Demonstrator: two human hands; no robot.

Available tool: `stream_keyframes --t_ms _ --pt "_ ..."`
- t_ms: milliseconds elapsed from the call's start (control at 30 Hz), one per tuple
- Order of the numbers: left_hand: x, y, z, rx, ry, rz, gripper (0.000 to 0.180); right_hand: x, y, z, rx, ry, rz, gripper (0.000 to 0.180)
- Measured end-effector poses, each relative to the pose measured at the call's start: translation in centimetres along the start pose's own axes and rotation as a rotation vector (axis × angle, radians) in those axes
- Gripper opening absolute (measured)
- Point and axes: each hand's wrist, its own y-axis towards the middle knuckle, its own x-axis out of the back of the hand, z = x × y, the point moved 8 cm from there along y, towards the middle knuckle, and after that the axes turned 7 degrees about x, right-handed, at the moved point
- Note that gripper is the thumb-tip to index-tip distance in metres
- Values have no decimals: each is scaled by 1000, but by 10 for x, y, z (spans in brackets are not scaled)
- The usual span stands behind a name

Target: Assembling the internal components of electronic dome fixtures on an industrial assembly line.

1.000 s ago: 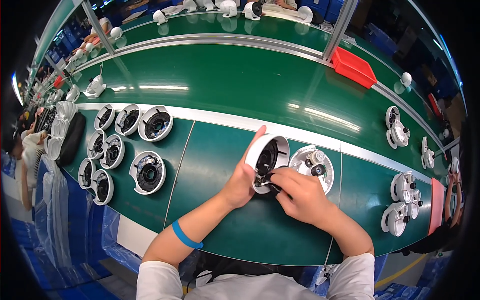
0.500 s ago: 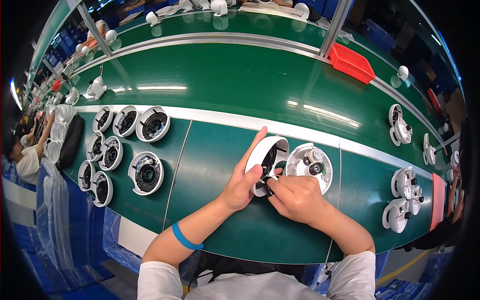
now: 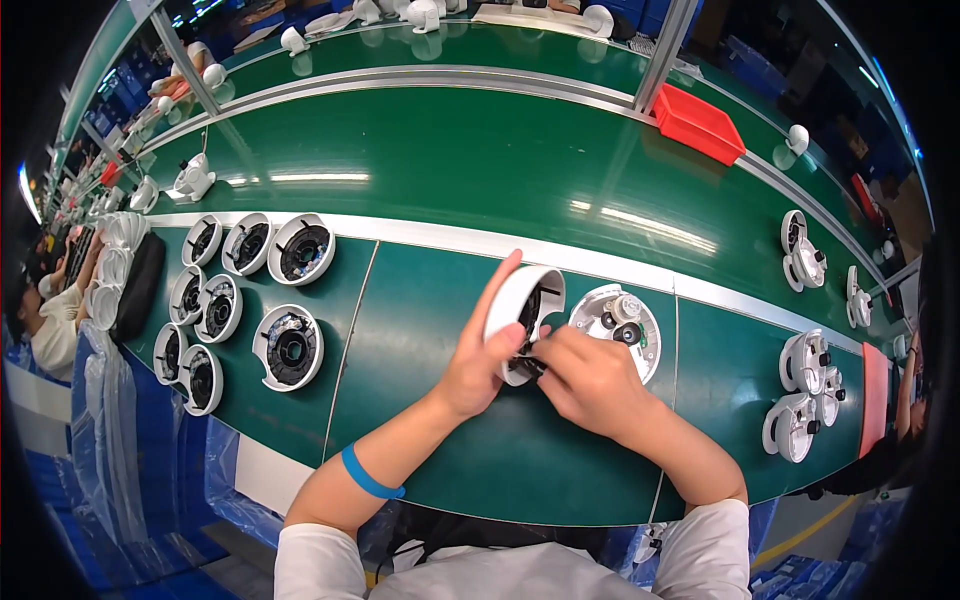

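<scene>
My left hand is wrapped around a round white plastic housing, tilted on edge above the green bench, its black inner parts facing right. The thumb presses at its near rim. My right hand has its fingers pinched at the housing's open side, on thin black wires by the look of it; the fingertips partly hide them. Just behind the right hand lies a second white round shell, open side up, with a cylindrical motor-like part and black knobs inside. The right hand covers its near left edge.
Several white housings with black insides stand on the bench at left. White assemblies are grouped at right beside a pink pad. A red tray sits along the far rail. A person works at far left.
The held housing and both hands have shifted slightly left. My right fingers have moved a little at the housing's opening. Much of the scene has shifted slightly with the view.
</scene>
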Motion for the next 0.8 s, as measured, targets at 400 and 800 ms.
stream_keyframes --t_ms 400,800 --pt "10 7 16 157 -199 -38 80 11 -21 -46 -538 347 -47 19" --pt "-8 8 26 65 22 -4 78 13 -9 -6 -40 29 36 19"
